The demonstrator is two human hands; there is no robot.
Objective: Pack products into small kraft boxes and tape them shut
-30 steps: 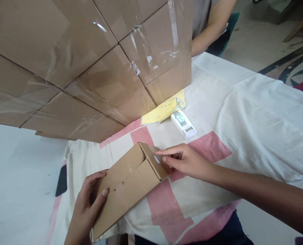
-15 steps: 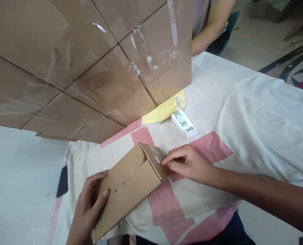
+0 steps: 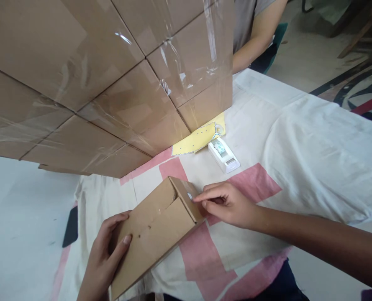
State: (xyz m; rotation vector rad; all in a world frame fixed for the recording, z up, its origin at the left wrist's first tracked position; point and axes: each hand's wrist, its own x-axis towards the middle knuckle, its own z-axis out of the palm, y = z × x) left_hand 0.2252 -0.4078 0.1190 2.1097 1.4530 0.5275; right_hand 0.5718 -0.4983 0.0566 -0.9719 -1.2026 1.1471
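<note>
A small brown cardboard box lies tilted on the cloth in front of me, with small holes in its top and a torn flap edge near one end. My left hand grips its near left side, thumb on top and fingers over the far edge. My right hand is at the box's right end. Its index finger is stretched out and touches that end beside a small white sticker; the thumb is apart from it and the other fingers curl under. Beyond the hand stands a white tape dispenser.
Taped cardboard boxes form a tall stack at the back left. Yellow paper pieces lie at its foot. A dark flat object rests at the left on the white and pink cloth. Another person's arm shows behind the stack.
The whole view has shifted slightly. My right index finger has moved a little along the box end, closer to the white sticker. My left hand keeps its grip on the box.
</note>
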